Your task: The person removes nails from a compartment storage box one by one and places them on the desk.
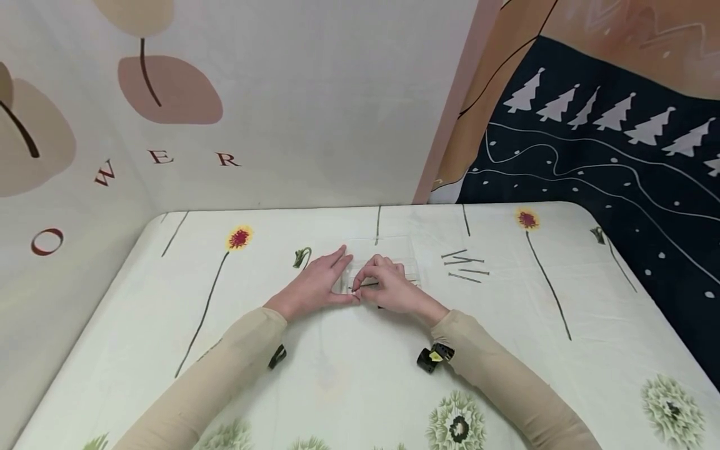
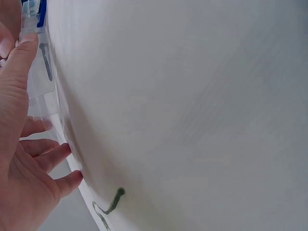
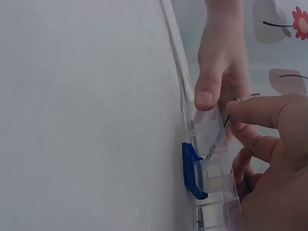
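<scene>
A clear plastic compartment box (image 1: 409,250) lies on the table with its lid up at the back. My right hand (image 1: 394,290) pinches a nail (image 3: 222,127) near its head, over the box's front compartments. The nail's shaft slants down into the box in the right wrist view. My left hand (image 1: 312,284) lies at the box's left end, its thumb along the front edge and its other fingers stretched out behind. A blue latch (image 3: 192,173) sits on the box's front. Another nail (image 2: 46,61) shows through the clear wall in the left wrist view.
Several loose nails (image 1: 464,265) lie on the table to the right of the box. A white cloth (image 1: 337,375) printed with flowers covers the table. Printed fabric hangs behind it. A small dark device (image 1: 430,359) is strapped at the right wrist.
</scene>
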{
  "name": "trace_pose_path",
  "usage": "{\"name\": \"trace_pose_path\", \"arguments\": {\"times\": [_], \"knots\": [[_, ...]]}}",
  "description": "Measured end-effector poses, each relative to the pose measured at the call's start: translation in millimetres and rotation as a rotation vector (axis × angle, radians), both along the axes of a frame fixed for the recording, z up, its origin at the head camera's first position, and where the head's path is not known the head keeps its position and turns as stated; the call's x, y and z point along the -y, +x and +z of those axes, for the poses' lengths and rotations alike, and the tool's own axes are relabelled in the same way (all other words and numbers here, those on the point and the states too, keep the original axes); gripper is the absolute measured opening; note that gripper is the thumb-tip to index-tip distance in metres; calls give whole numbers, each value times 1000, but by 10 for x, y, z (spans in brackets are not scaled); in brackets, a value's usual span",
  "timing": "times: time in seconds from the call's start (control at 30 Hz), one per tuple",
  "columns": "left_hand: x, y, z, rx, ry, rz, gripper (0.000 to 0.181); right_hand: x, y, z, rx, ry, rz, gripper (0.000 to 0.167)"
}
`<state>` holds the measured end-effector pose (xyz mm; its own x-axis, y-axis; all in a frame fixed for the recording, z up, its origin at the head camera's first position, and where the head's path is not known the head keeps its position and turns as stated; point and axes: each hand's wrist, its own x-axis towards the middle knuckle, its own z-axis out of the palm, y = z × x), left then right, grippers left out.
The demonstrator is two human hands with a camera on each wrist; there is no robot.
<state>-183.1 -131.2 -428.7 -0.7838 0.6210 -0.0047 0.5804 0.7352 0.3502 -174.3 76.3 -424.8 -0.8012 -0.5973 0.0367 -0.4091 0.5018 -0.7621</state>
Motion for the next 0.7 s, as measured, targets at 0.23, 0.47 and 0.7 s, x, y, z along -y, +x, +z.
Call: {"name": "trace_pose_path", "arguments": {"times": [0.23, 0.47, 0.7], "knots": [[-6, 6, -1, 9, -3, 10, 91, -34, -7, 5, 21, -72, -13, 6], [-8, 6, -12, 0, -5, 13, 92, -78, -28, 16, 78, -202, -4, 6], [-6, 2, -22, 6, -10, 22, 93, -135, -47, 37, 71, -258, 56, 5]]}}
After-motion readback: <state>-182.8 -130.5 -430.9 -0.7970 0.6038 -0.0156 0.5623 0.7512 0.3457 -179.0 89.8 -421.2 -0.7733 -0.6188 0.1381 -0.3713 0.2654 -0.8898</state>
